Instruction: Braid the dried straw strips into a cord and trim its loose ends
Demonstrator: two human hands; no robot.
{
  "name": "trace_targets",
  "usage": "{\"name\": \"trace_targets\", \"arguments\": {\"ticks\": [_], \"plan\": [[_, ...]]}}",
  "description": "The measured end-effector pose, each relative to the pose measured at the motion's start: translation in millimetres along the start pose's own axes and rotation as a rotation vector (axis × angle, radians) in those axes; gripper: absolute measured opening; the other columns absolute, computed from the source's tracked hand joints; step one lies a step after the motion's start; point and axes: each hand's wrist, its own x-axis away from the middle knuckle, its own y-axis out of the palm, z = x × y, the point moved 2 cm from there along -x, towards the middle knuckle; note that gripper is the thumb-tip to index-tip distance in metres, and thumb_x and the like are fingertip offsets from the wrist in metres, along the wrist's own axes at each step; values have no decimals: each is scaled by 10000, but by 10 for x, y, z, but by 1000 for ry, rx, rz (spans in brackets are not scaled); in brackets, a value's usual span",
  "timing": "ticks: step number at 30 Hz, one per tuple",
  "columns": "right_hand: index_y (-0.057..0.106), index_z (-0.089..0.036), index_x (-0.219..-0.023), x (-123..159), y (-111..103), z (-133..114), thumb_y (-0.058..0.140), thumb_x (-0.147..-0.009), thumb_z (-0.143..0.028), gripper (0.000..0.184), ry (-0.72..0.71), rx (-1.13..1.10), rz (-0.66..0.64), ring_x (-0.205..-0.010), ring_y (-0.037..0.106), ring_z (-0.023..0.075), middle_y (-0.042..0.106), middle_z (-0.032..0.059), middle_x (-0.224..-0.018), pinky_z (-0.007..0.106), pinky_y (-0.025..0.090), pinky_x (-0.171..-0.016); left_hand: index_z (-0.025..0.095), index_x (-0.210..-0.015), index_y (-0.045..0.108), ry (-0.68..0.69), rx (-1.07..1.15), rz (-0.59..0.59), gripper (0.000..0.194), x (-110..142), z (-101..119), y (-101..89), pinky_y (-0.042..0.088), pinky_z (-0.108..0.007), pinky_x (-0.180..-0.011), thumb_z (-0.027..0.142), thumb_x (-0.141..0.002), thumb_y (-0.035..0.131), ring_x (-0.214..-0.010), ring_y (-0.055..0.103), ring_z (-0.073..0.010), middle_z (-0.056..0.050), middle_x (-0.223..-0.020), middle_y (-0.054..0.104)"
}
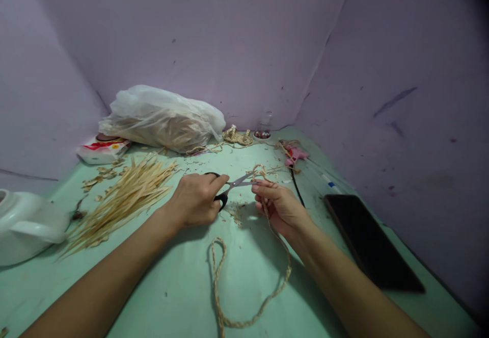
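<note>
My left hand grips the black handles of a pair of scissors, whose blades are spread and point right. Between the fingertips of my right hand is a braided straw cord. A small loop of the cord rises above those fingers, close to the blade tips; whether a blade touches it I cannot tell. From my right hand the cord hangs down and curves across the green tabletop, doubling back in a narrow loop near the front.
Left lie dry straw strips, a white plastic jug and a small box. A plastic bag of straw, a woven piece and a bead container stand behind. Right are a pink glue gun and a black tablet.
</note>
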Motion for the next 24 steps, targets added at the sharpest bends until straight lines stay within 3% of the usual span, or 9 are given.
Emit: {"name": "trace_targets", "arguments": {"ticks": [17,24], "plan": [[616,-153,-713,32,26,22,712,-496,-113,241,-46,61,-21,-448,450,47,515,-56,-539,149,403,-383,197,-1183,488,26,129,7,493,11,7,98,390,-256,-545,134,-696,434,-685,613,-177,-43,-830,676],[656,-151,-777,65,40,-8,691,-534,-151,245,-72,94,-43,-475,455,62,551,-29,-602,181,421,-397,231,-1030,586,-105,401,43,392,-16,-35,9,387,-203,-593,129,-678,448,-648,588,-116,18,-749,662]]}}
